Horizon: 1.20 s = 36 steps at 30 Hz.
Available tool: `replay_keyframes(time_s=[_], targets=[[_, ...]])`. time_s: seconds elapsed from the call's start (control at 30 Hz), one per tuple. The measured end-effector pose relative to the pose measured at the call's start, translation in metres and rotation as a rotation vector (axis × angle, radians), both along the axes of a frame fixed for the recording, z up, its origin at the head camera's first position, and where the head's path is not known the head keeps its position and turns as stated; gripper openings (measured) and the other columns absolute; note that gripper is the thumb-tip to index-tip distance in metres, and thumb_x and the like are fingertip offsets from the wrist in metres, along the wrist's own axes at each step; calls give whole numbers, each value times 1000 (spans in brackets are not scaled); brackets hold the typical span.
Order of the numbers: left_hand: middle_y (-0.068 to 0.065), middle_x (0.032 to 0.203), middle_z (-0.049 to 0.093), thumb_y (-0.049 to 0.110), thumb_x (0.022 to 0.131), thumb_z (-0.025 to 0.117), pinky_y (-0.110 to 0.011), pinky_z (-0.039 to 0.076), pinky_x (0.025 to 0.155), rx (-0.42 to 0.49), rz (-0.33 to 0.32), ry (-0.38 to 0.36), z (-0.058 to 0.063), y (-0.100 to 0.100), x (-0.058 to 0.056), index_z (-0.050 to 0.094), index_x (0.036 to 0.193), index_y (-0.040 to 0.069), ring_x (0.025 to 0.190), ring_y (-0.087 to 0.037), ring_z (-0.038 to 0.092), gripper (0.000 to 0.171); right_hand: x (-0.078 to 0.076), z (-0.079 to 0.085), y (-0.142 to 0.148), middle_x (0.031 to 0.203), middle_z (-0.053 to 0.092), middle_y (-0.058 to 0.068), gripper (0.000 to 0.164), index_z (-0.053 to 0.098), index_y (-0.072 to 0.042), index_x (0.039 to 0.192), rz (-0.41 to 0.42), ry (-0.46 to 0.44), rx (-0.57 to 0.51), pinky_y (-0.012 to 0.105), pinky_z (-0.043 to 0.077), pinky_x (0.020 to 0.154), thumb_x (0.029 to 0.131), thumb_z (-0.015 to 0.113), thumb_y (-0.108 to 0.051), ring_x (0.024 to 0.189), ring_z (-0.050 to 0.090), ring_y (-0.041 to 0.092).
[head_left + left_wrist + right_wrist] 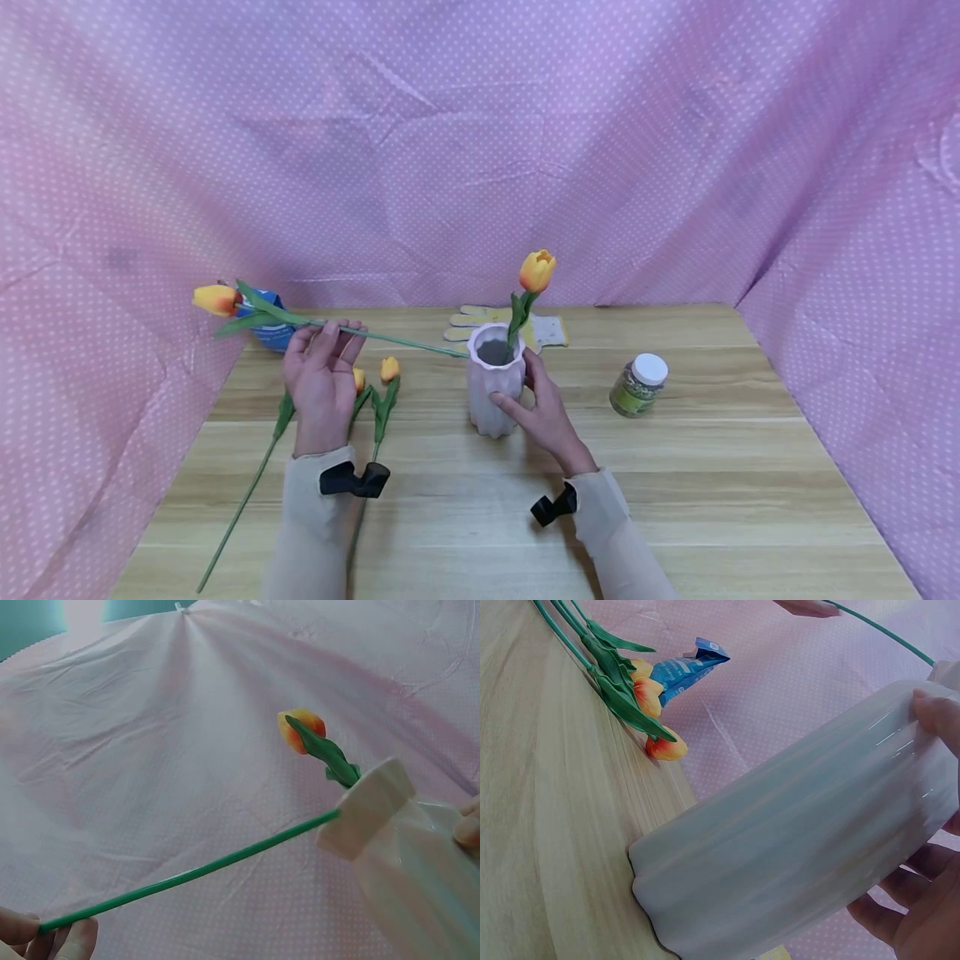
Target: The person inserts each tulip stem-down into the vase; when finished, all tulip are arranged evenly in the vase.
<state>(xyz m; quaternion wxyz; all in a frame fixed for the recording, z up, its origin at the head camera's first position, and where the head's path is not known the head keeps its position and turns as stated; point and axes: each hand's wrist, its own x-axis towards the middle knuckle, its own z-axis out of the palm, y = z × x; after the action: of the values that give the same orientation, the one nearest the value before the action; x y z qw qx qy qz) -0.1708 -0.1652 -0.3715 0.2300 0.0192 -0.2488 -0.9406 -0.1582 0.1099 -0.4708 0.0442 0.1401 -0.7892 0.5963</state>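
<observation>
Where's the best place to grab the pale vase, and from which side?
Probably round the ribbed body of the pale vase, below its wavy rim, coming from the right: its rounded sides suit a wrapping grasp, and a tulip stem reaches the rim from the left.

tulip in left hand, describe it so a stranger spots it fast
At the wooden table, the right hand grips a pale fluted vase. To its left, the left hand holds a yellow-orange tulip, stem pointing towards the vase. It alone is held: another tulip stands in the vase, other tulips lie on the table.
</observation>
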Motion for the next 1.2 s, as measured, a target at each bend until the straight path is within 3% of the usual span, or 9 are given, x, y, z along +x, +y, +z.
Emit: replay_keyframes(time_s=[0.33,0.67,1.0,1.2], targets=[[-20,73,66,-17,92,57,-40,65,63,-11,30,26,13,4,-4,53,89,-6,66,-33,72,11,0,2,0,156,44,6,77,28,-23,156,7,-16,-6,61,41,115,92,71,-27,140,48,32],[-18,73,70,-16,91,59,-39,65,63,-46,9,29,12,15,-6,54,92,-5,65,-31,73,12,1,2,0,156,44,7,78,28,-21,156,-3,-33,-4,61,41,115,92,72,-27,139,49,33],[-15,75,72,-15,91,60,-36,65,65,-181,42,107,15,31,-5,54,93,-4,67,-27,74,12,1,2,0,157,43,7,78,28,-22,156,-7,-37,-3,61,40,116,91,72,-27,140,48,33],[-13,77,70,-15,89,62,-35,65,65,-247,94,134,19,40,-5,55,92,-4,68,-26,74,14,0,2,0,156,44,6,78,28,-22,155,-5,-27,-2,61,40,116,91,72,-27,140,48,33]])
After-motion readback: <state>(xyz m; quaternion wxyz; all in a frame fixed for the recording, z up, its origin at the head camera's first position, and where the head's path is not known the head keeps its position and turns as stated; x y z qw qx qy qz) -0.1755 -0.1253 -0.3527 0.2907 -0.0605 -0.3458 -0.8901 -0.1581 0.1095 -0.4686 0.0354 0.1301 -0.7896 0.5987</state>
